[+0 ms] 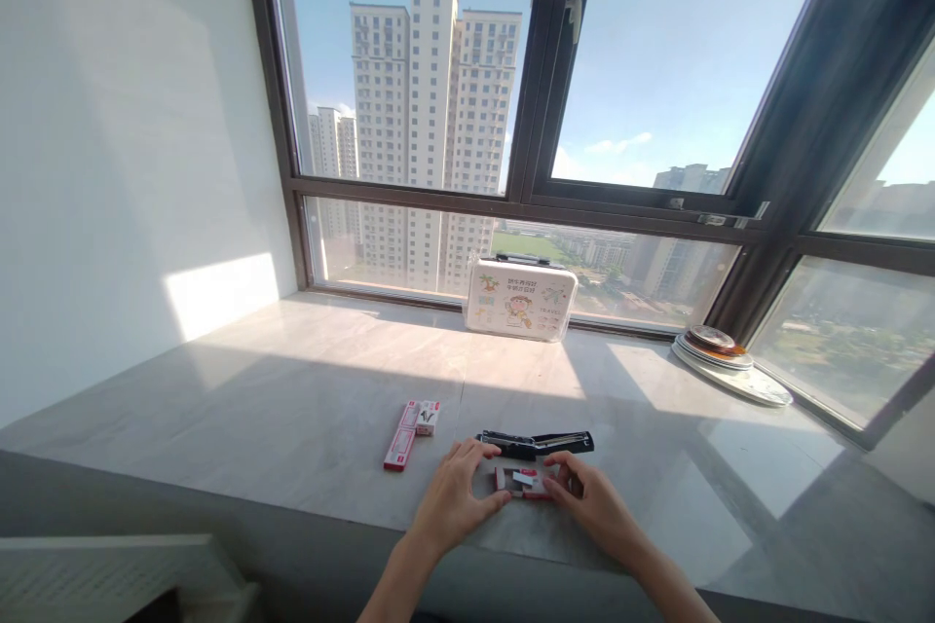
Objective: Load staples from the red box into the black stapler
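Observation:
On the marble sill lies a small red-and-white staple box (539,484), slid apart so that its inner tray and something pale inside show. My right hand (588,503) pinches the box at its right end. Around its left side curves my left hand (460,487), thumb and fingers apart, the thumb close to the tray. Just beyond both hands a black stapler (537,444) is spread out flat. My left fingertips are near its left end; whether they touch it I cannot tell. To the left are a long pink-and-white box (401,436) and a small box with a stapler picture (428,418).
A white cartoon-printed case (520,300) with a black handle leans against the window. Stacked plates (730,370) sit in the right corner. The sill's front edge (278,498) runs close to my arms. A pale slatted object (109,574) is below left.

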The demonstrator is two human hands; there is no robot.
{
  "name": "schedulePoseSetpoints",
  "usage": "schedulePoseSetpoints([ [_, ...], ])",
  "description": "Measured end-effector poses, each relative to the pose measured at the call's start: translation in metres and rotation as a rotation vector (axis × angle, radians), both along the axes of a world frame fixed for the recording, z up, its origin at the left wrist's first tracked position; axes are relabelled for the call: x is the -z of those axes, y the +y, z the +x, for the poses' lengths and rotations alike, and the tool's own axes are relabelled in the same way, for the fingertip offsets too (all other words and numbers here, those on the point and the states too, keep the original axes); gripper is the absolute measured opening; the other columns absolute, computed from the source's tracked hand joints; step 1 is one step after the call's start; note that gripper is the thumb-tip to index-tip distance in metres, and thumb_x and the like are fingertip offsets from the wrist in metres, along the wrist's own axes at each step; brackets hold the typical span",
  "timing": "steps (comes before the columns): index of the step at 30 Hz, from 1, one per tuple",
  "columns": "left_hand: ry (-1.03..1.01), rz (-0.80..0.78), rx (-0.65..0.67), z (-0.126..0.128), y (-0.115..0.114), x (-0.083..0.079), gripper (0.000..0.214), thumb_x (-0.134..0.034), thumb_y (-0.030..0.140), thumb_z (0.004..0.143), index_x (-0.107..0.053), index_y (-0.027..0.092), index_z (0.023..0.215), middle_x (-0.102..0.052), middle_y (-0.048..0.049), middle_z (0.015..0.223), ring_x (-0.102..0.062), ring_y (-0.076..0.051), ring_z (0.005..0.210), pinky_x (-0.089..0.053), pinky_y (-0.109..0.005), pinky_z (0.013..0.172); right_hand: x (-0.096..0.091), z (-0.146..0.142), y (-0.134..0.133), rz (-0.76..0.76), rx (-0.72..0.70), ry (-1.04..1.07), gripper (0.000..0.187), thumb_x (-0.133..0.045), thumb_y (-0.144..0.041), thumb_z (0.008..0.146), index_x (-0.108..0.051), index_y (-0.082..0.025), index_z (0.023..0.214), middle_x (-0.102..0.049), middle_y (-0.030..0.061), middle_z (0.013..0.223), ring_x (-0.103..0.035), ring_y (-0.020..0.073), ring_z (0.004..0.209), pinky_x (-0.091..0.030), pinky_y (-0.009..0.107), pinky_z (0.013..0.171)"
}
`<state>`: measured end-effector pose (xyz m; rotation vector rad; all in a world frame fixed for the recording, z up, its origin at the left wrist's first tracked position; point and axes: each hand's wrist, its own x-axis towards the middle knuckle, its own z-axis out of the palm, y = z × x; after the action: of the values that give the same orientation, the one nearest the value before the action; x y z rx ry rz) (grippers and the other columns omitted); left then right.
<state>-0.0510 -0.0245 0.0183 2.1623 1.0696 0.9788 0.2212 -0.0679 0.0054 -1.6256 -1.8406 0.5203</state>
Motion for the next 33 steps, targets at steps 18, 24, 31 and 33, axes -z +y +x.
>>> schedulePoseSetpoints([
  [18, 0.046, -0.040, -0.188, 0.016, 0.020, 0.007, 0.035, -0.059, 0.038, 0.088, -0.055, 0.022, 0.119, -0.064, 0.0012, 0.083, -0.061, -0.018, 0.075, -0.041, -0.027, 0.072, -0.046, -0.031, 0.006, -0.070, -0.078, -0.181, 0.036, -0.076, -0.052, 0.077, -0.076, -0.028, 0.105, -0.066, -0.0004, 0.074, -0.057, 0.0160, 0.067, -0.031, 0.026, 0.061],
  [24, 0.211, -0.050, -0.134, 0.017, 0.041, 0.005, 0.032, -0.067, 0.043, 0.082, -0.068, 0.025, 0.109, -0.063, 0.0014, 0.079, -0.060, -0.020, 0.077, -0.035, -0.028, 0.068, -0.052, -0.049, 0.025, -0.035, -0.131, -0.231, 0.019, -0.068, -0.038, 0.084, -0.079, -0.027, 0.095, -0.069, 0.0004, 0.073, -0.060, 0.0166, 0.069, -0.032, 0.026, 0.062],
  [31, 0.233, -0.065, -0.114, 0.016, 0.041, 0.006, 0.030, -0.070, 0.047, 0.080, -0.071, 0.026, 0.100, -0.064, 0.0007, 0.076, -0.058, -0.021, 0.076, -0.030, -0.029, 0.065, -0.053, -0.051, 0.060, 0.024, -0.150, -0.186, 0.024, -0.062, -0.039, 0.088, -0.077, -0.023, 0.098, -0.066, -0.0007, 0.068, -0.057, 0.0144, 0.063, -0.034, 0.024, 0.061],
  [33, 0.231, -0.067, -0.111, 0.015, 0.041, 0.006, 0.030, -0.069, 0.048, 0.081, -0.071, 0.026, 0.101, -0.066, 0.0003, 0.078, -0.058, -0.021, 0.078, -0.031, -0.029, 0.066, -0.049, -0.052, 0.065, 0.005, -0.181, -0.184, 0.024, -0.062, -0.040, 0.089, -0.078, -0.023, 0.097, -0.066, -0.0010, 0.067, -0.056, 0.0142, 0.061, -0.034, 0.024, 0.061],
])
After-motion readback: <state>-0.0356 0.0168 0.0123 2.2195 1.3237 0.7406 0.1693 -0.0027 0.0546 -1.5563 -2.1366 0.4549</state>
